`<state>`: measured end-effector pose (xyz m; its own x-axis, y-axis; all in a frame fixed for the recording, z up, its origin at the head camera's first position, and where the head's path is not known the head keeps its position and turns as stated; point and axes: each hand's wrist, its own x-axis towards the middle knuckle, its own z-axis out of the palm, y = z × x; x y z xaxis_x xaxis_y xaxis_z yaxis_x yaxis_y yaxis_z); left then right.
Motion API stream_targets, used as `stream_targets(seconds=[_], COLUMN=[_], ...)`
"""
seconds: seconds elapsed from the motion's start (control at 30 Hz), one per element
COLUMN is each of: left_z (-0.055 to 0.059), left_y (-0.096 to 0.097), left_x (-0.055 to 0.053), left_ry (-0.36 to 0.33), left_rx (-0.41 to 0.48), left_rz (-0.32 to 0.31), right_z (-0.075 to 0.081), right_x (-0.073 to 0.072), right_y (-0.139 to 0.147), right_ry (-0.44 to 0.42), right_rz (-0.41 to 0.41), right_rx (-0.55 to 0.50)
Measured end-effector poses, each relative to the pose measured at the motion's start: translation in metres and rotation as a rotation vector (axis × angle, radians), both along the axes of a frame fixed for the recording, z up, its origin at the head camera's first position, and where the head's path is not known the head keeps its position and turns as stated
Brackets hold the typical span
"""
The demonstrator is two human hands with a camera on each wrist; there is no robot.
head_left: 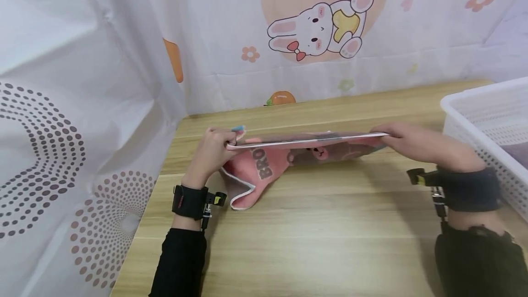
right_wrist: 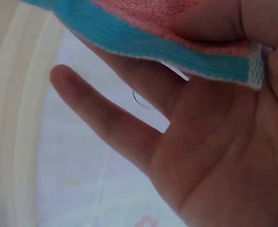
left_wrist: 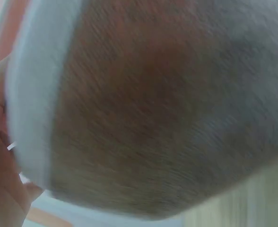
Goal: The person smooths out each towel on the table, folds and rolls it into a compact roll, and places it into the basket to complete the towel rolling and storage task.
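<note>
A pink and grey towel (head_left: 272, 162) with bear figures and the letters "BRO" is stretched between both hands above the wooden table. Its top edge runs nearly straight, and a corner flap hangs down on the left. My left hand (head_left: 214, 148) grips the towel's left end; in the left wrist view the cloth (left_wrist: 153, 104) fills most of the picture, blurred. At the other end my right hand (head_left: 406, 143) pinches a corner. The right wrist view shows the thumb pressed on the towel's blue border (right_wrist: 143, 52), with one finger (right_wrist: 106, 118) sticking out below.
A white plastic basket (head_left: 468, 118) stands at the right edge, with some grey cloth (head_left: 517, 152) inside. Behind the wooden table (head_left: 321, 242) hangs a white curtain (head_left: 222, 58) printed with a rabbit and fruit. More white sheeting (head_left: 82, 150) with dotted patterns covers the left side.
</note>
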<state>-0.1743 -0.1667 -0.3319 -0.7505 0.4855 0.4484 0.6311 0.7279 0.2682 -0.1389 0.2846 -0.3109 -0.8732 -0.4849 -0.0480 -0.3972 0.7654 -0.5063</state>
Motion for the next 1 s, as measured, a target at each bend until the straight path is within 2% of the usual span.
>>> stream_targets(seconds=[0.1, 0.17, 0.37, 0.6, 0.7, 0.77, 0.9, 0.97, 1.0], left_z=[0.0, 0.002, 0.011, 0.027, 0.035, 0.042, 0.057, 0.065, 0.068], left_y=[-0.005, -0.011, -0.028, -0.04, -0.047, -0.052, -0.06, -0.063, -0.064], left_x=[-0.001, -0.001, 0.001, 0.013, 0.021, 0.026, 0.038, 0.043, 0.045], left_ry=[-0.005, 0.006, 0.035, -0.094, -0.086, -0.055, -0.05, -0.092, -0.117], left_rx=[0.019, 0.035, 0.095, 0.156, 0.199, 0.253, 0.468, 0.603, 0.661], left_rz=[-0.015, -0.016, 0.027, 0.07, 0.09, 0.09, 0.03, -0.025, -0.052], right_z=[0.001, 0.0, -0.001, 0.004, 0.01, 0.014, 0.023, 0.027, 0.029], right_x=[0.01, 0.014, 0.022, 0.028, 0.034, 0.039, 0.052, 0.058, 0.062], right_y=[0.022, 0.036, 0.067, 0.08, 0.08, 0.079, 0.076, 0.076, 0.076], right_ry=[0.031, 0.073, 0.221, 0.265, 0.295, 0.307, 0.266, 0.228, 0.213], right_rz=[-0.056, -0.064, -0.101, -0.137, -0.178, -0.19, -0.223, -0.229, -0.251], right_rx=[0.029, 0.016, -0.033, -0.095, -0.149, -0.27, -0.578, -0.695, -0.703])
